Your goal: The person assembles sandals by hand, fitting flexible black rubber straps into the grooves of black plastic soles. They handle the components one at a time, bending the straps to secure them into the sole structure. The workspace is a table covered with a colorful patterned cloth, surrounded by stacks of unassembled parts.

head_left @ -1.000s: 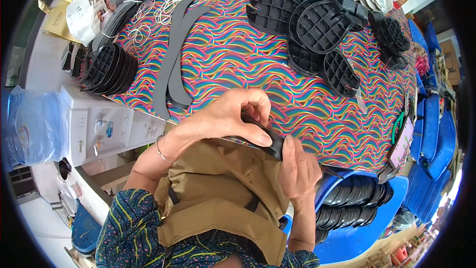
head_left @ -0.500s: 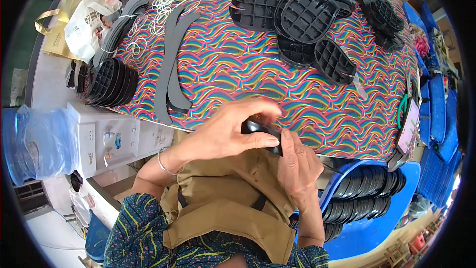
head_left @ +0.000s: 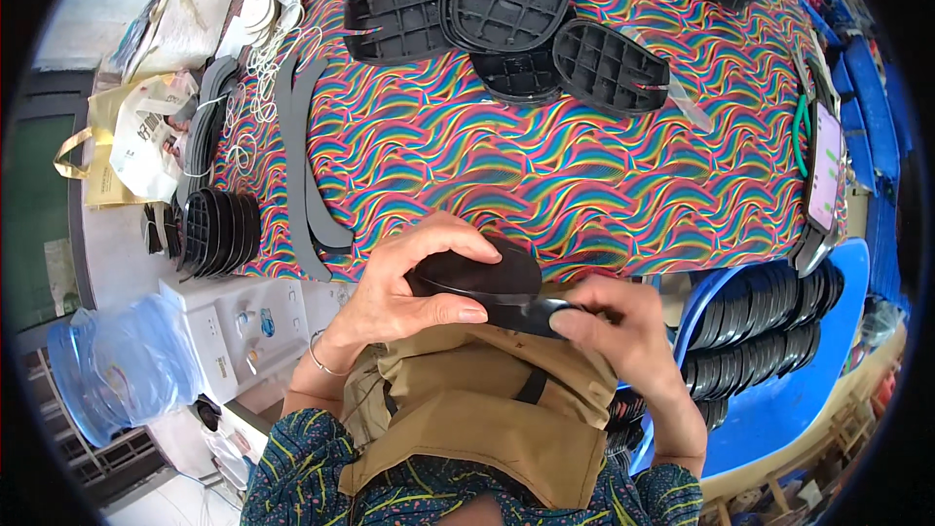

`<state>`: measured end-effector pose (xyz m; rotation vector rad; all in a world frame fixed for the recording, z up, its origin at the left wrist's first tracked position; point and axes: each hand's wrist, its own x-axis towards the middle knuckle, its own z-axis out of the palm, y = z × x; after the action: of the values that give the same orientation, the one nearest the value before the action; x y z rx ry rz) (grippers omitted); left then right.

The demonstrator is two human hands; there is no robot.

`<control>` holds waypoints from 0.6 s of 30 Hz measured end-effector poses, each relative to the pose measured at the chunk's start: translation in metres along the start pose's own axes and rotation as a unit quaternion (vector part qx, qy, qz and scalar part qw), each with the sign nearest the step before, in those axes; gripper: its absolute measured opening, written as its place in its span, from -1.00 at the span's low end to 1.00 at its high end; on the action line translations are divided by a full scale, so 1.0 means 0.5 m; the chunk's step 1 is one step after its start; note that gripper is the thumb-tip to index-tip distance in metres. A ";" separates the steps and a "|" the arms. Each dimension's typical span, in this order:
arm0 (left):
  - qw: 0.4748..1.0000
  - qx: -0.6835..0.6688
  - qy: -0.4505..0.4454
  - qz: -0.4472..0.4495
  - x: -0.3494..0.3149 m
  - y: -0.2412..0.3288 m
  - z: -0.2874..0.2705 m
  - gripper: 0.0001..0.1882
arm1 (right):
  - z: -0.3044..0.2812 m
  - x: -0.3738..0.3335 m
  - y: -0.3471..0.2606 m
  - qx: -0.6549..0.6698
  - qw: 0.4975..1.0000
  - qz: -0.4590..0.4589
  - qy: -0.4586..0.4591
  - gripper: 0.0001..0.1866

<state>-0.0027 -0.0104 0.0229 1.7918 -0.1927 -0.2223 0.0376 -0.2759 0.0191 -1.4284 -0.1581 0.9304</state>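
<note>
In front of my apron, my left hand point(head_left: 409, 282) grips a dark rounded heel piece point(head_left: 482, 273) between thumb and fingers, its smooth side up. A shiny black strip point(head_left: 538, 314) runs along the near edge of the piece. My right hand point(head_left: 623, 326), slightly blurred, pinches this strip at its right end. On the far part of the patterned table point(head_left: 438, 161) lie several black soles or heels with gridded undersides, among them a large one point(head_left: 508, 0) and a smaller notched one point(head_left: 612, 68).
Two grey curved strips point(head_left: 300, 166) lie left of centre, with white cords point(head_left: 268, 68) beyond. A stack of black gridded pieces point(head_left: 224, 232) stands at the left edge. A phone point(head_left: 825, 166) sits at the right edge. Below it, a blue tub point(head_left: 755, 438) holds rows of black pieces.
My view has shifted, so the table appears moved up and left. My right hand has moved right, away from my left. The held piece is turned, showing its broad dark side.
</note>
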 end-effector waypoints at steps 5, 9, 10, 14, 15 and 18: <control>0.996 -0.076 0.012 -0.042 -0.003 -0.014 -0.007 -0.47 | 0.010 -0.023 -0.026 -0.260 0.922 -0.276 0.075 -0.83; 0.992 -0.120 0.023 -0.031 0.000 -0.027 -0.006 -0.43 | -0.003 0.005 0.019 -0.153 0.963 -0.197 0.097 -0.86; 0.990 -0.134 0.021 -0.037 0.004 -0.028 -0.006 -0.43 | -0.003 0.009 0.024 -0.135 0.970 -0.174 0.099 -0.86; 0.987 -0.154 0.021 -0.046 0.014 -0.031 -0.009 -0.40 | 0.002 0.024 0.042 -0.060 0.989 -0.088 0.101 -0.87; 0.983 -0.170 0.025 -0.057 0.016 -0.027 -0.007 -0.38 | 0.003 0.027 0.044 -0.040 0.992 -0.069 0.100 -0.87; 0.977 -0.193 0.028 -0.080 0.016 -0.028 -0.006 -0.32 | 0.003 0.038 0.045 -0.039 0.993 -0.049 0.097 -0.87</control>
<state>0.0062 -0.0065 0.0095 1.4234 0.0346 -0.3021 0.0389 -0.2657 -0.0087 -1.5598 -0.1200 0.7078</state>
